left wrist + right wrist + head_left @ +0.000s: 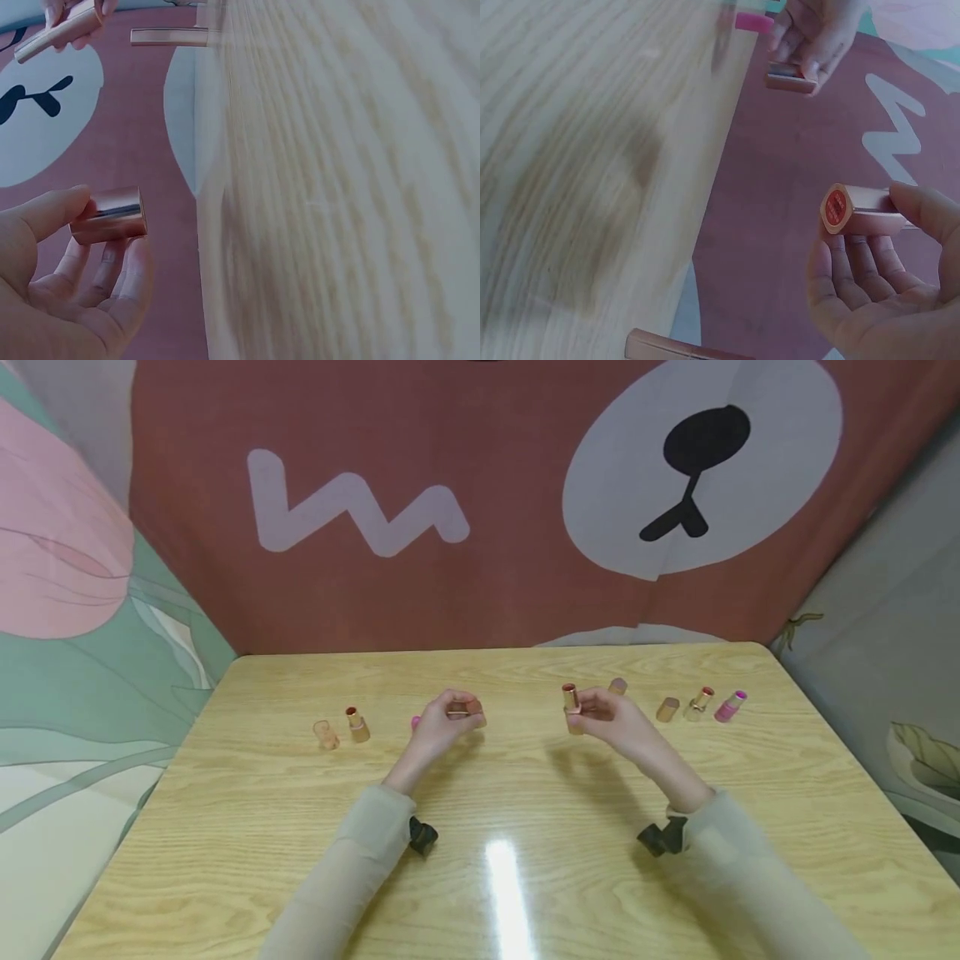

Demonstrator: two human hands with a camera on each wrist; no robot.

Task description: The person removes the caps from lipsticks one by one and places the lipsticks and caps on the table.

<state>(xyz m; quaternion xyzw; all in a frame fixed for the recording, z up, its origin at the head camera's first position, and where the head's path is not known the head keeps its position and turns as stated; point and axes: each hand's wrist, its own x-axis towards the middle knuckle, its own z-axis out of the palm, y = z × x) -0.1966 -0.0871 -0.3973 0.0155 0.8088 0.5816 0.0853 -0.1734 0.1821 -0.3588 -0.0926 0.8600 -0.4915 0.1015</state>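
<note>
In the head view, the left hand is pinching a copper-coloured cap and the right hand is gripping a lipstick tube nearly upright, both above the bench. In the left wrist view, the cap is resting between thumb and fingertips, apart from the tube. In the right wrist view, the tube is showing a red end label; a pink object is standing near the left hand.
</note>
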